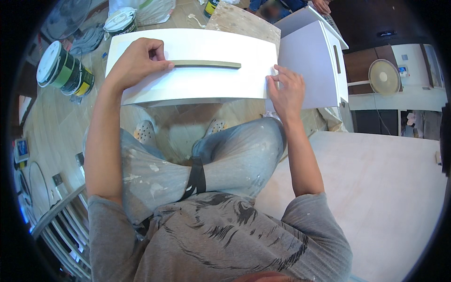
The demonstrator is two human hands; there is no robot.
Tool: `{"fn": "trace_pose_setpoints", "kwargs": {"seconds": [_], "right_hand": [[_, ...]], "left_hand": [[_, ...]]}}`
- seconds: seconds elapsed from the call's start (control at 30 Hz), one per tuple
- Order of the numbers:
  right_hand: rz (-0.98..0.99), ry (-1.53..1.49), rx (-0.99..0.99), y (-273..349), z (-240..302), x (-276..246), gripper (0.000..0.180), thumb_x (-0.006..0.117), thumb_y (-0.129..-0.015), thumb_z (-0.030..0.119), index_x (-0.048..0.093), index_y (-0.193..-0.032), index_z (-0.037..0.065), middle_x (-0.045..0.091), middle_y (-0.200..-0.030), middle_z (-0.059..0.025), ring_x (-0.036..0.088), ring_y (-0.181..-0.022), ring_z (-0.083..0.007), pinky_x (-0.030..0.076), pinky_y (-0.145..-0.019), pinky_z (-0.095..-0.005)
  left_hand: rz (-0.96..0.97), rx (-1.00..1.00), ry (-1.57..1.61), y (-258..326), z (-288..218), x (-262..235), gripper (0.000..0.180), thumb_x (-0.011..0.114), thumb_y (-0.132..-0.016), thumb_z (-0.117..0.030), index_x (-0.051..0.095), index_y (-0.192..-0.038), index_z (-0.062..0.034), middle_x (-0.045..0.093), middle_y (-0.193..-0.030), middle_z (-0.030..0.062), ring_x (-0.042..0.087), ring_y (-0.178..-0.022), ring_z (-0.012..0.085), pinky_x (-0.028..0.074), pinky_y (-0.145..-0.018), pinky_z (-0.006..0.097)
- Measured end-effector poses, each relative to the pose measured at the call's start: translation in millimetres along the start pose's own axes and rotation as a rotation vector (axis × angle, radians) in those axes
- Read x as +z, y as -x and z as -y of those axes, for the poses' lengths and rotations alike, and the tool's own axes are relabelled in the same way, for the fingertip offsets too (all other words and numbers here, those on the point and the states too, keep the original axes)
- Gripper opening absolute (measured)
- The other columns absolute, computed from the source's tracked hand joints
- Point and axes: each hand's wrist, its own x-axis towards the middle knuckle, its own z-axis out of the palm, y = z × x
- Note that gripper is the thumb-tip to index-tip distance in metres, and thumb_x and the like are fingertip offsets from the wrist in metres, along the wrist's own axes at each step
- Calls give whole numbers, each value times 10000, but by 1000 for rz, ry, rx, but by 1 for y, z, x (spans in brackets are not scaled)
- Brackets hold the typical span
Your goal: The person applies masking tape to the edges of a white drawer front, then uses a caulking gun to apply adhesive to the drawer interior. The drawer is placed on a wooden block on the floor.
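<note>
Panel, white and rectangular, lay flat at about 12 o'clock, just beyond the seated person's knees. A long grey handle strip ran along its upper middle. The left hand, fingers curled, pressed on the strip's left end at 11 o'clock. The right hand, fingers together, pinched the panel's right edge at 1 o'clock. A white cabinet stood touching that right edge. Paint cans lay on the wooden floor at 10 o'clock, well apart from the panel.
</note>
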Motion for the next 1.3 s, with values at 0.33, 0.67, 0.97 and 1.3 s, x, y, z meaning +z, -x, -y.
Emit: {"fn": "trace_pose_setpoints", "kwargs": {"seconds": [0.33, 0.67, 0.97, 1.3], "right_hand": [[-4, -8, 2, -3, 3, -2, 118, 745, -868, 202, 794, -852, 96, 745, -1210, -29, 631, -1199, -251, 367, -1139, -547], [3, -36, 15, -5, 6, -3, 123, 742, -871, 203, 792, -857, 92, 755, -1181, -25, 639, -1180, -257, 378, -1139, -518], [-6, -39, -18, -3, 2, -3, 134, 741, -873, 210, 788, -834, 92, 753, -1190, -25, 636, -1186, -254, 386, -1130, -518], [-6, -48, -25, -2, -3, -2, 129, 747, -863, 205, 779, -838, 82, 757, -1171, -24, 635, -1182, -250, 395, -1118, -508]], "left_hand": [[-13, -20, 9, 1, -2, 0, 336, 831, -793, -222, 574, -688, -32, 547, -676, -1, 456, -679, 108, 382, -628, 285], [-22, -31, 16, 3, -3, 1, 341, 839, -790, -228, 576, -690, -36, 551, -679, 0, 448, -678, 105, 371, -621, 290], [-15, -38, 18, 2, -5, 0, 351, 838, -794, -226, 562, -693, -35, 532, -676, -2, 450, -682, 112, 381, -633, 288], [-21, -19, -23, 2, -4, 0, 363, 838, -792, -243, 550, -690, -48, 525, -679, -9, 428, -680, 104, 361, -623, 284]]}}
